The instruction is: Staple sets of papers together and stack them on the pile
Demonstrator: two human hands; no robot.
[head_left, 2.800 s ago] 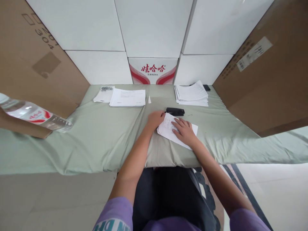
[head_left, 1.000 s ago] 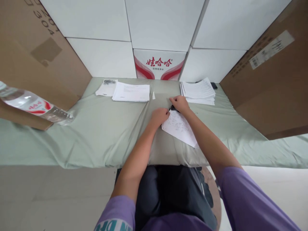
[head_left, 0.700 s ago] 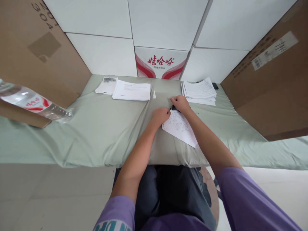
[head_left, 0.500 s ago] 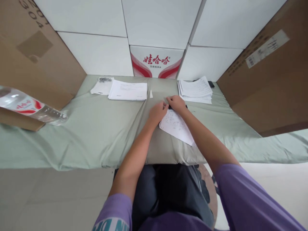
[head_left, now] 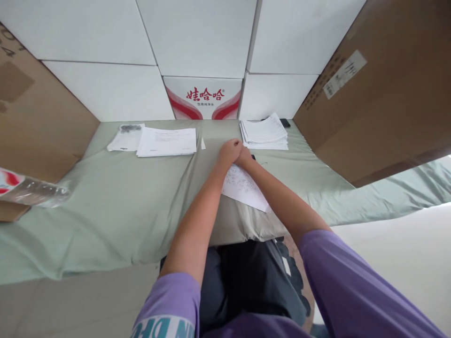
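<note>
Both my hands meet over the far edge of a sheet of paper covered in handwriting. My left hand is closed in a fist and presses against my right hand, whose fingers are curled and partly hidden. A small black object shows beside my right wrist; most of it is covered, and its kind cannot be made out. What lies inside either hand is hidden. The paper rests on the green cloth, with its near corner beside my right forearm.
Printed sheets and a clear bag with small dark items lie left; stacked handwritten papers lie right, by a dark object. A water bottle and cardboard boxes flank the cloth-covered surface. White boxes stand behind.
My hands have come together, the left now closed against the right; before, they were side by side with fingertips at the paper's far edge. The camera view has turned slightly right.
</note>
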